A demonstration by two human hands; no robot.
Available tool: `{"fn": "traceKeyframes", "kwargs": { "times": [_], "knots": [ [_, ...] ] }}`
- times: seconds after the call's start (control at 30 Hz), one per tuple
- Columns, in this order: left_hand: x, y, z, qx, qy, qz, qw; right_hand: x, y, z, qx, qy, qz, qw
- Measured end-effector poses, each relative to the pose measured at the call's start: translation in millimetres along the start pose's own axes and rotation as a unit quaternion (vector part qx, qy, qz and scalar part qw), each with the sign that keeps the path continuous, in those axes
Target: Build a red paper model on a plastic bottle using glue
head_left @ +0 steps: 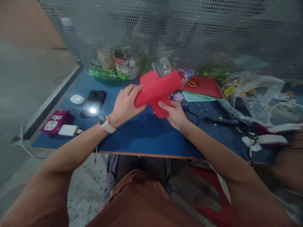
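A plastic bottle (pixel 161 86) wrapped in red material is held tilted above the blue table, its blue cap (pixel 189 73) pointing up and to the right. My left hand (pixel 127 100) is wrapped round its lower left end. A flat red flap (pixel 149 77) with rounded corners sticks out from the far side. On the near side is a ridged red flap (pixel 161 108), pinched between the thumb and fingers of my right hand (pixel 175 114). The right fingertips are partly hidden behind that flap.
Left on the blue table (pixel 146 135) lie a phone (pixel 93 103) with its light on, a white mouse (pixel 77 99) and a purple power socket (pixel 57 121). Green bottles (pixel 106 74), a paper-covered tub (pixel 129 64), red sheets (pixel 208 85) and a plastic bag (pixel 262 85) line the back and right.
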State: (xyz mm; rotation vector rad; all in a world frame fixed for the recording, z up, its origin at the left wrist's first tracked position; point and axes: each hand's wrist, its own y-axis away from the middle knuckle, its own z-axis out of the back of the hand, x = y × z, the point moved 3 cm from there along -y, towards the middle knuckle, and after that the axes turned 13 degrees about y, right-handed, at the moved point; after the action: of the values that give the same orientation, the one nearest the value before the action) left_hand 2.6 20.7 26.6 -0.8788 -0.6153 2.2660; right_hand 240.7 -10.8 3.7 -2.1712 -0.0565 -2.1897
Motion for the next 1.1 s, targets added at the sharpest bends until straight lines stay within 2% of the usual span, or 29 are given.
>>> {"fn": "traceKeyframes", "kwargs": {
  "times": [0.33,0.5,0.6,0.7,0.8,0.9,1.0,1.1],
  "knots": [
    [2,2,0.3,-0.001,0.014,-0.035,0.999,-6,-1,0,0.002,0.009,0.016,1.000],
    [1,1,2.4,-0.006,0.151,-0.051,0.987,-6,-3,4,-0.009,0.035,0.034,0.999],
    [8,-2,0.6,-0.033,0.294,-0.002,0.955,-2,-3,11,-0.020,0.076,0.063,0.995],
    [16,-5,-4.2,-0.053,0.427,0.100,0.897,0,-5,19,-0.021,0.116,0.098,0.988],
    [17,-5,-8.7,-0.027,0.516,0.199,0.833,1,-8,28,-0.020,0.149,0.113,0.982],
    [11,-5,-9.7,0.025,0.576,0.258,0.775,2,-10,32,-0.010,0.175,0.112,0.978],
    [4,-5,-8.1,0.081,0.600,0.262,0.752,5,-9,33,0.002,0.181,0.102,0.978],
    [1,-6,-6.2,0.081,0.610,0.223,0.756,6,-8,32,0.011,0.186,0.088,0.979]
  ]
}}
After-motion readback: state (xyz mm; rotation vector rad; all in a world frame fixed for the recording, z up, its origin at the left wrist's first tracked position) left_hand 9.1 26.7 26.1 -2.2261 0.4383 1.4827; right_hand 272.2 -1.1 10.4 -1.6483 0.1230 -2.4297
